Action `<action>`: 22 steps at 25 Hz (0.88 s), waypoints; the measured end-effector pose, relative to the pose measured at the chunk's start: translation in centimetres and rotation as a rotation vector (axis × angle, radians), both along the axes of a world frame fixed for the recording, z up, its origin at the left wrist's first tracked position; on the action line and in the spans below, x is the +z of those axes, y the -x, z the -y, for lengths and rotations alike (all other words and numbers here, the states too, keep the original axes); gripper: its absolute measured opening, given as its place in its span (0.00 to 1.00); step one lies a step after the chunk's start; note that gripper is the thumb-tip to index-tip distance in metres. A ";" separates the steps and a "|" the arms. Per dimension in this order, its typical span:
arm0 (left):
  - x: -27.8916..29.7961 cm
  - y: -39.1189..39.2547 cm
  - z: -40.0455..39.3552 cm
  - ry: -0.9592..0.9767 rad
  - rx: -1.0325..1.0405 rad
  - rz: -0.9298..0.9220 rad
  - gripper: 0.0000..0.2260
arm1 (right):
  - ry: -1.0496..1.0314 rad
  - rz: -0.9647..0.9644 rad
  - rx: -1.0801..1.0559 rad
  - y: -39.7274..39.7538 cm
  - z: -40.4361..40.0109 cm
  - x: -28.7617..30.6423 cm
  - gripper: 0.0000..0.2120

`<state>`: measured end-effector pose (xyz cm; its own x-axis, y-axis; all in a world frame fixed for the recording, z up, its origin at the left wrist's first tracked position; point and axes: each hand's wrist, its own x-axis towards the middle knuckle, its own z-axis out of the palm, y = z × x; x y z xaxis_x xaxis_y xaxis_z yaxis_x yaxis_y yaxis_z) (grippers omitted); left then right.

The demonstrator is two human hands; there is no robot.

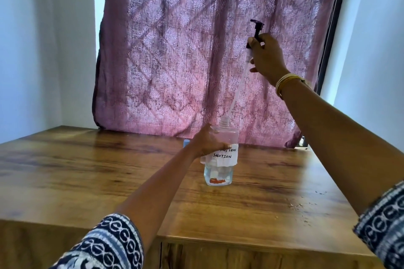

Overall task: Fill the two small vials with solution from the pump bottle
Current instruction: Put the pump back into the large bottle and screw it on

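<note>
Biggest worry first: the worktop is bare wood with nothing laid over it, so anything that spills goes straight onto it and can run to the edges. Next, the pump bottle stands open, neck uncovered, with liquid showing in its lower part. The left hand is wrapped around its upper half, just above the handwritten label, and that grip looks like the only thing steadying it; a bump would probably tip it. Then the pump head, pinched in the right hand and held high above and to the right of the bottle. Its clear dip tube slants down toward the neck, tip just at or barely above the opening, I can't tell which. My guess is the tube is wet, so swinging it sideways could flick drops onto the wood or the pink curtain behind.

The hands are well apart, one low on the bottle, one raised with the pump.

Smallest bit: I can't clearly see the two vials. A small bluish thing peeks out behind the left wrist, but it's too hidden to say what it is. If the vials sit back there, the forearm could knock them.
</note>
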<state>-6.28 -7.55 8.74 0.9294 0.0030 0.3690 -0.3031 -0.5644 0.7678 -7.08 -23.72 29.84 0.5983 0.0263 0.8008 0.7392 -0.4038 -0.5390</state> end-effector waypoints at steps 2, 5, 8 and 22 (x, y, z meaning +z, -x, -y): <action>0.0 0.3 0.1 -0.002 -0.013 0.002 0.37 | -0.020 0.025 -0.008 0.4 -0.3 0.6 0.15; 0.1 0.5 0.1 0.013 -0.022 0.002 0.37 | 0.005 0.030 -0.007 0.7 -0.6 0.6 0.15; 0.1 0.7 0.1 0.032 -0.034 -0.008 0.37 | 0.055 0.008 -0.008 0.4 -0.8 -0.9 0.15; 0.5 1.5 0.3 0.067 -0.055 -0.038 0.36 | 0.037 0.013 -0.046 0.9 -0.7 -0.7 0.16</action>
